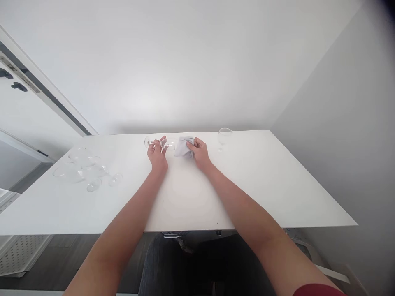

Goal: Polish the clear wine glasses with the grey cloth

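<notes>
My left hand (157,155) is closed around the stem of a clear wine glass (170,144), which is held on its side with its foot pointing left. A pale grey cloth (183,147) covers the rim end of the bowl. My right hand (200,152) pinches this cloth, thumb on top. Whether some of the cloth is inside the bowl, I cannot tell. To the right of my right hand, another wine glass (225,132) stands near the back of the table. Several more clear wine glasses (69,172) lie grouped at the left.
The white table (191,201) reaches back to a plain wall (185,61). Beyond its left end is a door (27,111) with dark handles. A white perforated panel (23,255) is at the lower left, below table height. My legs are under the front edge.
</notes>
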